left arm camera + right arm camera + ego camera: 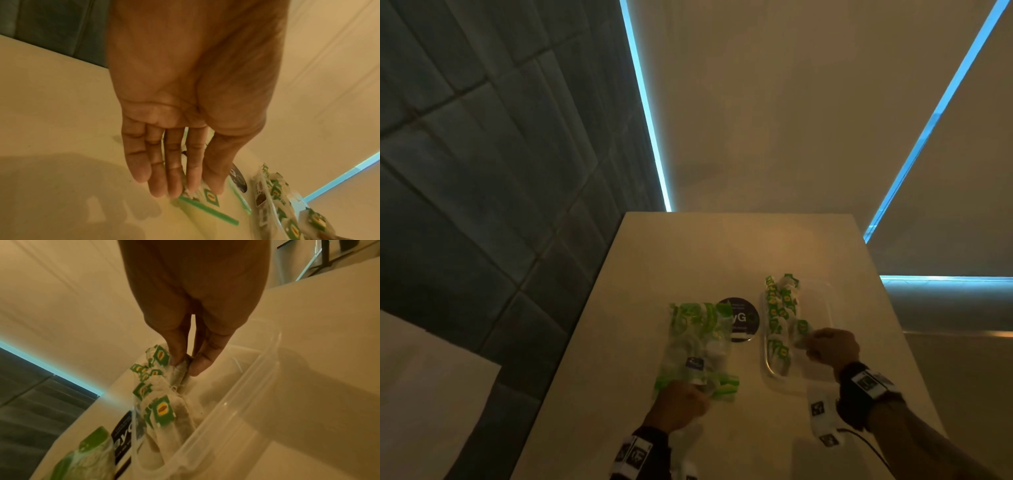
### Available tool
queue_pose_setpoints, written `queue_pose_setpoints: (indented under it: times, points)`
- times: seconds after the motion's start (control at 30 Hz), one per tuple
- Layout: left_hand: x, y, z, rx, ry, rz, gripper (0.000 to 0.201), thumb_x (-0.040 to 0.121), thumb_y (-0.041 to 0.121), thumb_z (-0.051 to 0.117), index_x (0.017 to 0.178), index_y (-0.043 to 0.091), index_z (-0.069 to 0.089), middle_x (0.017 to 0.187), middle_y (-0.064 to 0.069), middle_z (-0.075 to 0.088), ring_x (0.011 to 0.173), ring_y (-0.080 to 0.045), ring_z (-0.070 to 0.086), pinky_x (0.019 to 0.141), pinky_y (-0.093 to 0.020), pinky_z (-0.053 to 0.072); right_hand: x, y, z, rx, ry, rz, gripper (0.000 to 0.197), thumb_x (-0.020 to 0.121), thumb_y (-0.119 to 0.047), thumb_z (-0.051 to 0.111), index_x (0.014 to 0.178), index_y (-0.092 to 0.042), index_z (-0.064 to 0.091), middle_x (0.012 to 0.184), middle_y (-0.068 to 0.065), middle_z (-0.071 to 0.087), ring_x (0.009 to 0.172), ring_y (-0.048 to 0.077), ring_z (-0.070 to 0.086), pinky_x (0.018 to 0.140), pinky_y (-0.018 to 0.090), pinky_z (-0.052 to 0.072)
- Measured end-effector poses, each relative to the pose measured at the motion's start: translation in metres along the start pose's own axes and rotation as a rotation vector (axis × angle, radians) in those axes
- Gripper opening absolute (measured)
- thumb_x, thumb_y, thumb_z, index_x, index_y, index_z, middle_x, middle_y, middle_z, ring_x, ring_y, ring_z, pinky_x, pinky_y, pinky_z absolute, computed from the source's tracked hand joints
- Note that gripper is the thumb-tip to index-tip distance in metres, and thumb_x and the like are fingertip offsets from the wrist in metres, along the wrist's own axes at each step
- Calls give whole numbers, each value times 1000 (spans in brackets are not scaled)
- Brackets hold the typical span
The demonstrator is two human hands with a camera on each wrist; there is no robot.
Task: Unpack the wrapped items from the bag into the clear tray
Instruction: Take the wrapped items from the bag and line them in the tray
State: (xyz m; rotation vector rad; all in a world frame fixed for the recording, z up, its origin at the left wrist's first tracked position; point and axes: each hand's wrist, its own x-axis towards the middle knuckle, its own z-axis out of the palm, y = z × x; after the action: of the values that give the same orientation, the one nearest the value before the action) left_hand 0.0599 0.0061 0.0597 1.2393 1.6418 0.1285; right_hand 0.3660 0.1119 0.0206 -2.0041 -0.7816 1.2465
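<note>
Tea bag going into tray – R hand [185, 360] pinches one bag [180, 369] over tray [236, 404], just right of the row [779, 318] already inside.
Row's long axis runs away from the person – free space lies to its right, nearer R. L hand [174, 162], fingers straight, at pouch [697, 346] mouth, left of tray.

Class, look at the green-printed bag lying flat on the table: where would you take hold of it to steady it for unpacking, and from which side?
Grip the bag at its near end, by the green zip strip, coming from the person's side. It lies flat with that end nearest the left hand, whose straight fingers already reach it. The right hand is busy, pinching a wrapped item over the clear tray.
</note>
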Motion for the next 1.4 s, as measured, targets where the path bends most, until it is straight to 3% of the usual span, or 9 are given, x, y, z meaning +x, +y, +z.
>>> queue_pose_setpoints:
  times: [0.37, 0.47, 0.57, 0.63, 0.73, 0.9, 1.07, 1.23, 1.4]
  points:
    - [2, -5, 1, 45, 98, -33, 18, 86, 23, 61, 77, 11, 70, 82, -5, 67, 94, -19, 64, 72, -19, 43, 18, 10, 15, -246, 9, -56, 32, 74, -18, 82, 102, -5, 72, 91, 15, 73, 81, 28, 68, 82, 31, 53]
    - [7, -6, 1, -33, 125, -43, 22, 85, 17, 65, 68, 29, 58, 71, 10, 58, 75, -11, 58, 82, -26, 50, 15, 11, 18, -312, 23, -93, 30, 77, -19, 80, 102, -5, 73, 103, 16, 71, 97, 31, 64, 87, 32, 48]
    - [14, -4, 6, -54, 134, -29, 28, 86, 25, 66, 61, 19, 54, 66, -1, 55, 67, -13, 54, 79, -34, 49, 8, 6, 20, -358, -5, -120, 27, 80, -17, 77, 102, -2, 73, 104, 16, 70, 99, 32, 63, 88, 32, 47]
    - [16, -2, 10, -63, 177, -6, 38, 87, 32, 66, 69, 0, 57, 80, -20, 60, 81, -26, 61, 80, -36, 46, 6, 4, 19, -395, -31, -130, 28, 81, -18, 76, 104, -2, 73, 105, 16, 70, 101, 32, 63, 89, 31, 46]
    - [18, 2, 12, -79, 206, 18, 26, 91, 29, 59, 95, 4, 66, 116, -14, 64, 112, -26, 57, 91, -28, 43, 5, 1, 14, -451, -44, -132, 35, 83, -22, 74, 111, -1, 70, 113, 15, 68, 107, 32, 61, 90, 29, 43]
    - [20, 4, 14, -59, 286, 98, 22, 95, 14, 44, 102, 10, 64, 113, -14, 63, 106, -29, 58, 92, -36, 47, -29, -16, 27, -372, 103, -446, 31, 88, -22, 67, 115, -6, 67, 111, 13, 62, 91, 21, 57, 70, 18, 43]
    - [21, 17, 14, -46, 373, 228, 23, 93, 17, 46, 101, 6, 65, 107, -12, 64, 102, -27, 59, 93, -40, 47, -81, -19, 86, -814, -422, -845, 56, 80, -52, 68, 128, -27, 54, 123, -9, 45, 105, 12, 51, 85, 27, 48]
    - [27, 19, 17, 82, 349, 249, 41, 92, 12, 52, 133, 13, 51, 138, -6, 51, 130, -20, 45, 111, -27, 31, -84, -22, 111, -961, -402, -941, 22, 93, -13, 48, 110, -14, 63, 116, 5, 56, 106, 27, 56, 79, 36, 49]
    - [37, 18, 28, 391, 235, 233, 57, 94, 43, 18, 140, 19, 43, 140, -4, 48, 131, -20, 44, 111, -32, 31, -79, -20, 107, -887, -438, -933, 21, 89, -6, 54, 102, -16, 67, 107, 3, 61, 98, 24, 59, 77, 34, 47]
